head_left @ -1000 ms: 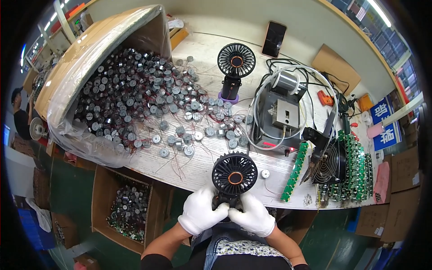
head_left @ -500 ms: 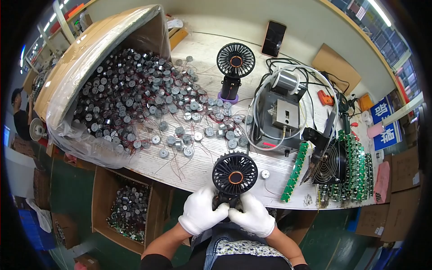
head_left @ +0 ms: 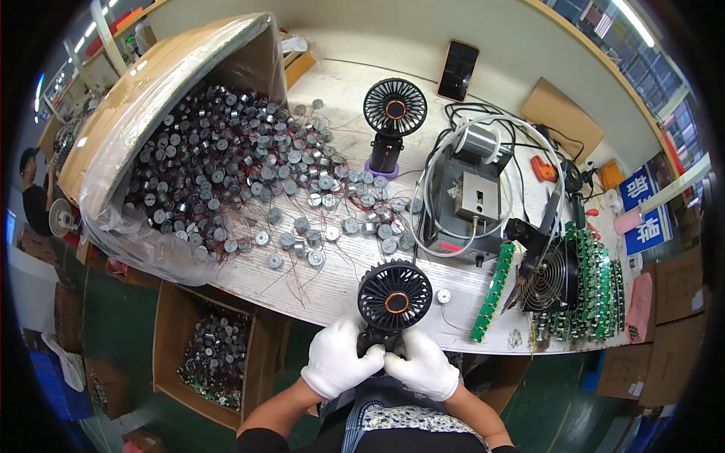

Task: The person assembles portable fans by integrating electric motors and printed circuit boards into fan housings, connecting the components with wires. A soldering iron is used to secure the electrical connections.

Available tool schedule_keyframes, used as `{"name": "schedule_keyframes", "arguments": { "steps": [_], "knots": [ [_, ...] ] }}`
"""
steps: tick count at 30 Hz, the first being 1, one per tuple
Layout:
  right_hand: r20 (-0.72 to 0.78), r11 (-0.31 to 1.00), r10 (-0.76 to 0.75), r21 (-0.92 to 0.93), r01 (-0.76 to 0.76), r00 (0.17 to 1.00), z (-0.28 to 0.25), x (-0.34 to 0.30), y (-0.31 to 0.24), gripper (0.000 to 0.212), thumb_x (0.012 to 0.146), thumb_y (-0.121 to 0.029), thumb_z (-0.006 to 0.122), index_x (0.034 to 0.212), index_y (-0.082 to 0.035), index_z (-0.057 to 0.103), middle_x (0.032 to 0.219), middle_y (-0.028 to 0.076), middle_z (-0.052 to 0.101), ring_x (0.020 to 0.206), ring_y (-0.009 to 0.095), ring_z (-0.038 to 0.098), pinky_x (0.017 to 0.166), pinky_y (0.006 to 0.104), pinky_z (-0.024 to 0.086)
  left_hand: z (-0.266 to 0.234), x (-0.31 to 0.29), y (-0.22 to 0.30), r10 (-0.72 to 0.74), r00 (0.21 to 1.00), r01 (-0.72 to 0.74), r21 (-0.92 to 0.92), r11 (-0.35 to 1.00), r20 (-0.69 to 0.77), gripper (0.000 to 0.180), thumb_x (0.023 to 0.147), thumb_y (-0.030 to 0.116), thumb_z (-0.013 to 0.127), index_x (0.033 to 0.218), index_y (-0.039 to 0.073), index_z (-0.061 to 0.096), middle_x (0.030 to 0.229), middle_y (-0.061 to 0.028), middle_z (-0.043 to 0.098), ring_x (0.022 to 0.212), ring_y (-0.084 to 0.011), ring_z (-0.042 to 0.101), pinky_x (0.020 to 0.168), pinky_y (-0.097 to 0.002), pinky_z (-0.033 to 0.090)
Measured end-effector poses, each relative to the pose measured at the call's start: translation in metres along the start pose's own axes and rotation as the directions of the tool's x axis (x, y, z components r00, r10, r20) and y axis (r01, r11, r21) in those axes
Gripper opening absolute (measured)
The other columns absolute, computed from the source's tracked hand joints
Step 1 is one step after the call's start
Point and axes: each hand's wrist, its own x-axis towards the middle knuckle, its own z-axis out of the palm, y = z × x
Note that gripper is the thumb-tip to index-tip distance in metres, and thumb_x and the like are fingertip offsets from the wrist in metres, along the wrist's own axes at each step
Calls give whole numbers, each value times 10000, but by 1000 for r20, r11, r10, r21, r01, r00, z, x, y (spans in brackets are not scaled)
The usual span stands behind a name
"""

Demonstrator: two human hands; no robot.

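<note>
Both my hands wear white gloves and meet at the table's near edge. Between them is a black handheld fan [head_left: 394,296] with a copper-coloured ring at its hub. My left hand [head_left: 341,358] wraps round the left of the fan's handle. My right hand [head_left: 424,364] closes on its right side, thumbs close together on the handle. The gloves cover most of the handle. A single small round motor [head_left: 443,296] with a thin wire lies just right of the fan head. Farther back, a second black fan [head_left: 395,110] stands upright in a purple base [head_left: 382,170].
A tipped carton [head_left: 170,57] lined with plastic spills many small motors [head_left: 291,185] over the left of the table. To the right stand a soldering unit [head_left: 468,200] with a wire spool, green circuit boards [head_left: 495,293] and a round-grilled blower [head_left: 549,279]. A phone [head_left: 458,70] leans at the back.
The whole view has shifted slightly. Both hands keep hold of the fan, almost in the same place on the handle. Nothing has been let go.
</note>
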Motion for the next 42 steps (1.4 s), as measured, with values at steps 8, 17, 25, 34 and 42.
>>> {"name": "schedule_keyframes", "arguments": {
  "steps": [8, 17, 25, 34, 42],
  "knots": [
    [39, 995, -27, 102, 23, 999, 3, 2, 8, 331, 744, -103, 605, 1029, 57, 551, 886, 190, 625, 790, 255, 647, 718, 354, 509, 3, -3, -2, 17, 999, -17, -5, 1000, -31, 311, 675, 276, 673, 868, 45, 597, 759, -147, 596, 687, -334, 613, 623, -412, 498],
    [43, 970, -56, 237, 44, 998, 9, 3, 18, 349, 753, -86, 594, 1073, 46, 543, 902, 156, 628, 816, 203, 631, 736, 333, 503, 2, -3, -3, -8, 1000, 7, -62, 998, -5, 320, 673, 284, 691, 882, 56, 610, 780, -138, 603, 690, -325, 618, 619, -399, 501],
    [193, 982, -13, 188, -24, 981, -7, 3, -16, 567, 795, -103, 630, 1300, 41, 416, 1065, 138, 611, 919, 177, 615, 829, 308, 495, -12, 1, -10, -80, 987, 112, -241, 964, 140, 428, 680, 267, 684, 1019, 14, 620, 855, -173, 654, 741, -292, 649, 670, -369, 509],
    [94, 868, -40, 497, -12, 995, 6, -3, 10, 567, 855, 17, 555, 1354, 121, 306, 1170, 161, 525, 1065, 196, 554, 929, 295, 460, -75, 76, -37, -38, 903, -156, -408, 899, -429, 369, 754, 155, 629, 1061, -40, 567, 887, -104, 636, 789, -172, 589, 733, -329, 484],
    [88, 841, -38, 542, -15, 995, 2, -3, 7, 561, 861, -84, 565, 1342, 114, 355, 1096, 131, 551, 968, 177, 552, 862, 298, 475, -118, 172, -25, -19, 863, 60, 66, 996, -505, 500, 748, 325, 633, 1065, -59, 587, 979, -253, 645, 931, -364, 632, 831, -402, 485]
  ]
}}
